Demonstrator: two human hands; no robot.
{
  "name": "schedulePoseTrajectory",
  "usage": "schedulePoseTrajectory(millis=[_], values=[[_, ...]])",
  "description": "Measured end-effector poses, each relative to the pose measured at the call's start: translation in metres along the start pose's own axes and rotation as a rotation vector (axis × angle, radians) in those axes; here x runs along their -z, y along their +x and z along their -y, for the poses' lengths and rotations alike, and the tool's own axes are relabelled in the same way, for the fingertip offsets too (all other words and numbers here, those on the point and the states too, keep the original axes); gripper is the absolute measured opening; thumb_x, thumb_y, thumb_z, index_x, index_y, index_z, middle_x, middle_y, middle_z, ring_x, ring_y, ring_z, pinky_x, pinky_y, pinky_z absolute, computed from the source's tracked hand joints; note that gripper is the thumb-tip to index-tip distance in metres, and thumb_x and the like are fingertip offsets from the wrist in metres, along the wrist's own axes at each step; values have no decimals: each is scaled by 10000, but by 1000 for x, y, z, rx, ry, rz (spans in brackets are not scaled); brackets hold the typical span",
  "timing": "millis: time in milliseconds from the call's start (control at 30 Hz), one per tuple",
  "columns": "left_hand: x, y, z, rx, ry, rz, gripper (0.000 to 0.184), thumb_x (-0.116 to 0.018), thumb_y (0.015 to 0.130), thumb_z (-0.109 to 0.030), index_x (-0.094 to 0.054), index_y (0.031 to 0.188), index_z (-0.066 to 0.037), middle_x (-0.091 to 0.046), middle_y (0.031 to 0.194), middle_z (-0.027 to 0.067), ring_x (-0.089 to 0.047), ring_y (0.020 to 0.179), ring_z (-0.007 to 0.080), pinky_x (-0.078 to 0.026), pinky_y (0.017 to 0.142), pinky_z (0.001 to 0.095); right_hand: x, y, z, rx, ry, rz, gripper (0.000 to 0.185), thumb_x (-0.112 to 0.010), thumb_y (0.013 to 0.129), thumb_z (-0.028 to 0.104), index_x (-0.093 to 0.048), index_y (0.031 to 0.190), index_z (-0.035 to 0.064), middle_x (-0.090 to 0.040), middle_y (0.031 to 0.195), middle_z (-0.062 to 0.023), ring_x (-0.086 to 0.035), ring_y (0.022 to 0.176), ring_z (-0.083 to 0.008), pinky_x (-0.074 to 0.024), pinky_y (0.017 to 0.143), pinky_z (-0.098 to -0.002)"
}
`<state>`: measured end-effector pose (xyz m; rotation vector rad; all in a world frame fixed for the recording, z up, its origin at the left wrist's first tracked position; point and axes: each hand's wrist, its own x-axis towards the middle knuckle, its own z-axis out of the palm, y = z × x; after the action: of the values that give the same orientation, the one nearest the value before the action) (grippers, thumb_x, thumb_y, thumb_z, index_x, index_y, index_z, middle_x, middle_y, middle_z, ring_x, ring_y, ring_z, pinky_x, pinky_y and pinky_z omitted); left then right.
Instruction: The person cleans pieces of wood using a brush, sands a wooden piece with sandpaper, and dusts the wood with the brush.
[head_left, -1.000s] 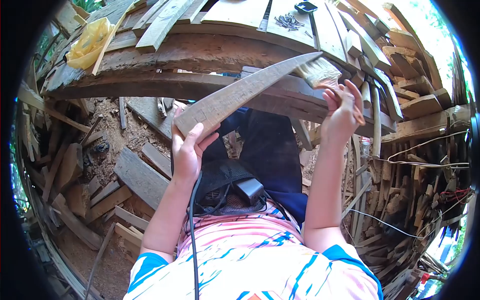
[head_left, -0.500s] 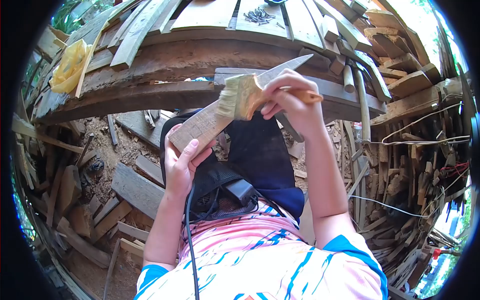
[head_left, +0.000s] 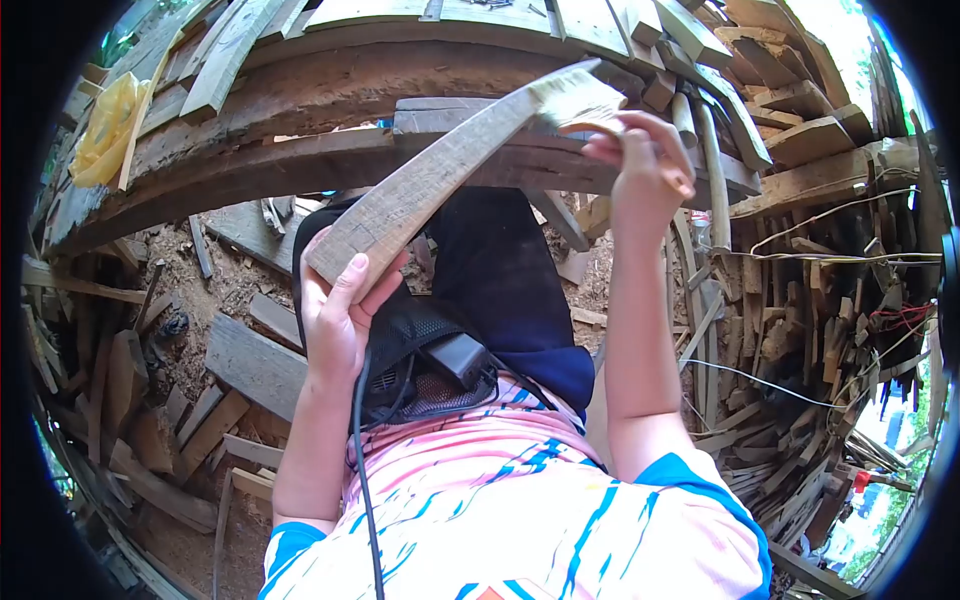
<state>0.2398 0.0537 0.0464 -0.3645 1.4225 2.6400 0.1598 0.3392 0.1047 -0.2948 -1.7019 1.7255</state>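
Note:
My left hand [head_left: 342, 300] is closed around the broad near end of a curved, tapering wooden piece [head_left: 420, 185], thumb on top. The piece slants up and away to the right, ending in a pointed tip. In my right hand [head_left: 645, 160] is a paintbrush with an orange-brown wooden handle [head_left: 680, 186]; its pale bristles [head_left: 575, 97] lie against the wood near the tip. Motion blurs the brush somewhat, and my fingers hide much of its handle.
Beyond my hands runs a heavy wooden beam [head_left: 330, 95] with boards laid over it. A yellow plastic bag [head_left: 108, 130] hangs at the left. Wood offcuts [head_left: 255, 360] and shavings cover the ground, and stacked scraps [head_left: 790, 330] stand at the right with wires across them.
The brush has moved from the middle of the wooden piece toward its far tip, and its bristles have swung to point up and away. The view has shifted slightly.

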Motion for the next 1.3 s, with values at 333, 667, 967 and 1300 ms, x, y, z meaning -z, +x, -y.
schedulePoseTrajectory(millis=[333,667,967,1300], values=[[-4,0,-4,52,-64,46,429,-450,1104,-178,-393,1456,61,-597,1362,301,-651,1244,414,-617,1002,416,-4,-32,3,-68,73,566,171,-557,864,-92,-712,914,-42,-733,852,-139,-738,681,-165,-591,624,-249],[3,4,2,103,-137,5,477,-451,1115,-258,-441,1469,61,-598,1396,274,-624,1293,395,-542,1091,521,-10,-41,1,122,128,465,151,-599,890,-78,-729,955,-35,-726,928,-165,-717,682,-169,-599,637,-265],[5,4,6,108,-219,69,459,-406,1133,-326,-444,1446,7,-591,1407,203,-617,1297,329,-527,1094,558,-24,-51,21,267,3,891,180,-605,891,-95,-754,938,-6,-713,824,-45,-706,669,-133,-566,694,-263],[7,14,-3,69,-214,86,503,-386,1138,-356,-413,1456,33,-584,1389,298,-618,1280,455,-537,1078,556,-12,-66,20,176,-31,948,171,-622,950,-69,-740,1050,4,-725,891,-122,-731,678,-142,-596,643,-243]])
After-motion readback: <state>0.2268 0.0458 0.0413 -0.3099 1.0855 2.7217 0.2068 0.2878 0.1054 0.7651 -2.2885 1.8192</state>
